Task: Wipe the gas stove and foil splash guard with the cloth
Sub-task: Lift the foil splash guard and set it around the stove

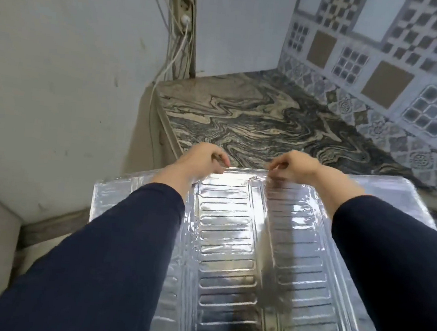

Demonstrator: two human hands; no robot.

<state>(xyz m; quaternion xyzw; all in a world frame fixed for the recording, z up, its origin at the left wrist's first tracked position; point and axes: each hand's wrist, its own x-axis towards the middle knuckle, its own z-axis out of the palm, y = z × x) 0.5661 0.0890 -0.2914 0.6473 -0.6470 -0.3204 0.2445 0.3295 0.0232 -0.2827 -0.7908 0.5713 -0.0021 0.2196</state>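
Foil splash guard (231, 246) under pinching hands (247, 164)

The foil splash guard (231, 246) is running off the bottom edge, and both sleeves are hiding its sides below each grip.

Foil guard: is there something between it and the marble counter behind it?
Nothing visible. Both hands, left and right, pinch the far edge of the foil guard, and the marble counter beyond it shows no object in the way.

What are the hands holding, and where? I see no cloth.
Both hands, left hand and right hand, pinch the foil splash guard by its far top edge.
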